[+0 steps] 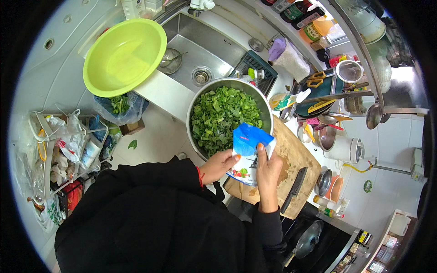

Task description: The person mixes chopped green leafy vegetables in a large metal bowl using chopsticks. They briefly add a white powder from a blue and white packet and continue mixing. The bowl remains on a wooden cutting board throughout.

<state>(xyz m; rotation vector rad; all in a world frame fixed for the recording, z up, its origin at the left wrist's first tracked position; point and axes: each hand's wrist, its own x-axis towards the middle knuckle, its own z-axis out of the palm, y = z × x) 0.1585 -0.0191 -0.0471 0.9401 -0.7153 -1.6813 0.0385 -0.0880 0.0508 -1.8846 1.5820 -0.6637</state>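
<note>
Both hands grip a blue and white plastic packet (251, 150) that bears printing and a picture of vegetables. My left hand (218, 165) pinches its left edge, a red cord around the wrist. On the packet's right side, my right hand (268, 170) presses with the thumb on the front. The packet's upper part overlaps the near right rim of a large steel bowl (188, 131). Chopped green leaves (223, 116) fill much of that bowl. Whether the packet is cut open cannot be seen. Right of the hands, a cleaver-like kitchen knife (296, 186) lies on a wooden cutting board (273, 194).
A yellow-green plastic basin (124, 58) rests at the left end of the counter beside a steel sink (218, 44). A glass-lidded pan (308, 239) sits on the black stove (327, 235). Bagged items crowd a white rack (47, 163) at left. A spray bottle (288, 99) stands behind the bowl.
</note>
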